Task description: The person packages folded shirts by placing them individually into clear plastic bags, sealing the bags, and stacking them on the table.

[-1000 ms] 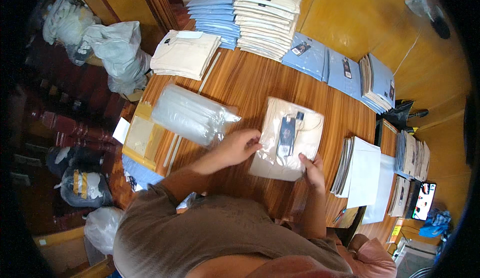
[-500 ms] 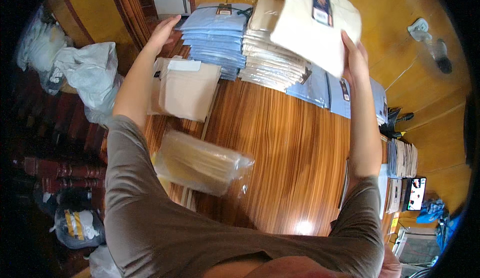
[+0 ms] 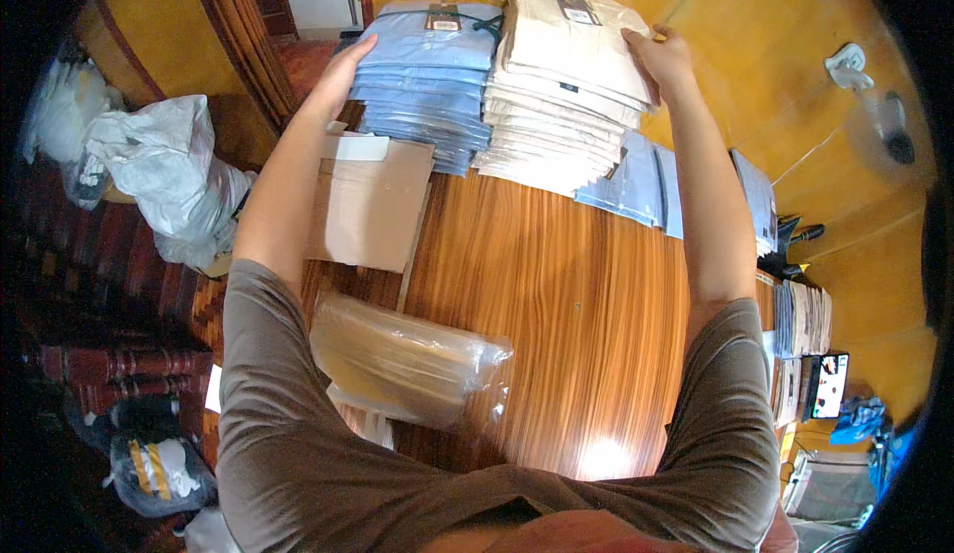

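A tall stack of cream folded shirts (image 3: 552,126) in clear bags stands at the far side of the table. On its top lies a cream folded shirt (image 3: 561,46) with a dark tag. My right hand (image 3: 664,59) grips that shirt's right edge, thumb on top. Left of it rises a stack of light blue folded shirts (image 3: 422,76), bagged, with a dark tag and a dark green band on top. My left hand (image 3: 348,66) rests along that stack's left side, its fingers stretched out and holding nothing.
A beige cardboard sheet (image 3: 368,205) with a white slip lies left on the wooden table (image 3: 566,305). Nearer is a bundle of clear plastic bags (image 3: 407,359). More blue shirts (image 3: 631,185) lie right of the cream stack. A lit phone (image 3: 828,386) stands far right.
The cream folded shirt, held up and tilted in my right hand before, now lies on the cream stack. My right hand has moved left with it. My left hand stays beside the blue stack.
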The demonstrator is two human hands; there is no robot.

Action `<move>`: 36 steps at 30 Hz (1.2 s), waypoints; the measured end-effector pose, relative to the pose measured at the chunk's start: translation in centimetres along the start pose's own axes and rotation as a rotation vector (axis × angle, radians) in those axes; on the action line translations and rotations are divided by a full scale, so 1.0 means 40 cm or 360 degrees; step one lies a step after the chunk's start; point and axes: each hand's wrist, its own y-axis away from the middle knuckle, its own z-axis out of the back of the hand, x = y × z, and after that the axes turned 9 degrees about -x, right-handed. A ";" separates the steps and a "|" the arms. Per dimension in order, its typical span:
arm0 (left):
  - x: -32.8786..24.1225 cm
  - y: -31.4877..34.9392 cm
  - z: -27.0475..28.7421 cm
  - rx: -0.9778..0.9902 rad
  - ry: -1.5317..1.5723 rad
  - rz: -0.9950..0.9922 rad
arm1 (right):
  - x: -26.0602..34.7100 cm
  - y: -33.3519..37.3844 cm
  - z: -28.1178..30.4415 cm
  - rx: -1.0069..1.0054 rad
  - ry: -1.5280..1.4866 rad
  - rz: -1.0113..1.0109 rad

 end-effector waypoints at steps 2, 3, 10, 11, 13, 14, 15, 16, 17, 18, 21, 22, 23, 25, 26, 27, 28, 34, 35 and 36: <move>-0.008 0.006 0.022 -0.0020 0.0059 0.0057 | -0.003 0.009 -0.019 -0.0043 0.0024 0.0096; -0.002 -0.015 0.046 -0.0035 0.0097 0.0120 | -0.008 0.015 -0.022 -0.0168 0.0166 0.0402; 0.016 -0.039 0.088 -0.0065 -0.0038 -0.0147 | 0.092 0.127 -0.003 -0.0150 0.0456 0.1609; 0.019 -0.035 0.082 -0.0053 -0.0035 -0.0142 | 0.091 0.127 -0.009 -0.0126 0.0466 0.1629; 0.013 -0.021 0.090 -0.0004 -0.0054 -0.0133 | 0.089 0.129 -0.016 -0.0004 0.0504 0.1584; 0.008 -0.014 0.092 0.0023 -0.0065 -0.0129 | 0.089 0.128 -0.014 0.0093 0.0533 0.1519; 0.008 -0.005 0.091 -0.0006 -0.0081 -0.0155 | 0.086 0.127 -0.014 0.0190 0.0561 0.1452; 0.004 0.003 0.088 -0.0032 -0.0099 -0.0185 | 0.075 0.127 -0.019 0.0226 0.0631 0.1341; 0.001 0.010 0.084 -0.0056 -0.0116 -0.0215 | 0.057 0.127 -0.030 0.0261 0.0701 0.1229; -0.003 0.013 0.078 -0.0058 -0.0224 -0.0238 | 0.044 0.127 -0.039 0.0295 0.0772 0.1115; -0.014 0.027 0.051 -0.0039 -0.0431 -0.0273 | 0.039 0.124 -0.065 0.0309 0.0822 0.0737; -0.011 0.028 0.066 -0.0027 -0.0442 -0.0261 | 0.050 0.138 -0.065 0.0269 0.0881 0.0783; -0.005 0.027 0.073 -0.0013 -0.0452 -0.0249 | 0.062 0.150 -0.059 0.0229 0.0941 0.0828; 0.012 0.014 0.082 -0.0040 -0.0199 -0.0246 | 0.093 0.181 -0.031 0.0067 0.1050 0.0992; 0.021 0.024 0.097 -0.0074 -0.0077 -0.0234 | 0.111 0.204 -0.018 -0.0042 0.1090 0.1116; 0.024 0.033 0.120 -0.0156 -0.0137 -0.0255 | 0.117 0.234 -0.009 -0.0151 0.1123 0.1242; 0.023 0.053 0.142 -0.0198 -0.0134 -0.0221 | 0.115 0.272 0.006 -0.0226 0.0820 0.1384; 0.073 0.327 0.360 -0.0389 -0.1630 0.0044 | 0.022 0.768 -0.172 0.0758 -0.0589 0.0454; 0.088 0.363 0.377 -0.0376 -0.1654 0.0129 | 0.011 0.827 -0.258 0.0852 -0.0577 0.0146; 0.121 0.387 0.402 -0.0370 -0.1685 0.0220 | -0.005 0.869 -0.351 0.0938 -0.0842 -0.0298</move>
